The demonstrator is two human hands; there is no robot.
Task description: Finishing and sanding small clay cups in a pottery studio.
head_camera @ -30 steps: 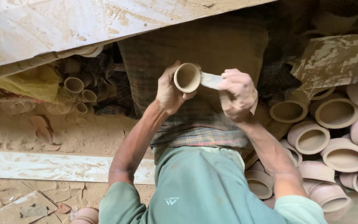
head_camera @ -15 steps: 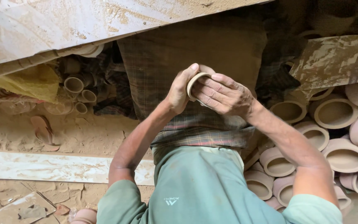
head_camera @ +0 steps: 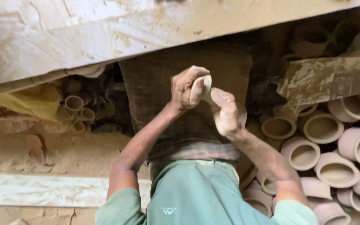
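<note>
At the centre of the view, above the lap: one small pale unfired clay cup (head_camera: 205, 88), round-walled, held up between both hands over a dark checked cloth (head_camera: 155, 96) draped across the knees. Left hand (head_camera: 187, 88): fingers curled close round the cup's left side, thumb over its wall, gripping it. Right hand (head_camera: 226, 112): palm and flat fingers laid against the cup's right side, fingers held together, pressing rather than clasping. Handling, by judgement: light, matt and dry-looking so not slippery, but brittle or still soft at the thin rim; best taken round the body or under the base, never pinched at the lip. To the right, near and middle: a crowd of pinkish-buff clay pots (head_camera: 321, 146) lying on their sides, mouths open. To the left, farther off: several small clay tubes or cups (head_camera: 75, 109) in shadow, beside a yellow plastic sheet (head_camera: 26, 100). Far side: a clay-smeared wooden plank (head_camera: 105, 33) running across.
</note>
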